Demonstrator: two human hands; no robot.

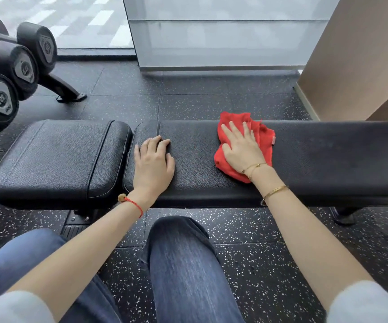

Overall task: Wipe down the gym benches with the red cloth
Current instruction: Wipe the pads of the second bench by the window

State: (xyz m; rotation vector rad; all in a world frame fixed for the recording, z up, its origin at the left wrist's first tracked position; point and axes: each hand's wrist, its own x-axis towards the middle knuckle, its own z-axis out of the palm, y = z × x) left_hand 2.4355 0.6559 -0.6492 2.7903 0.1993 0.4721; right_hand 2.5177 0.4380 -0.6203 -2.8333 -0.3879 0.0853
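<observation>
The cloth (264, 138) lay bunched on the bench (328, 155). Our right hand (242, 148) pressed it flat-fingered; our left hand (153, 159) rested empty, fingers loosely bent, on the padding. We judged the cloth soft, light, best driven under the palm.

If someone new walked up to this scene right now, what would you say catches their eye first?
The red cloth stands out first, spread on the long black bench pad under the right hand, whose fingers press flat on it. The left hand rests bare on the same pad, near the gap to the seat pad. At the far left, black dumbbells sit on a rack.
</observation>
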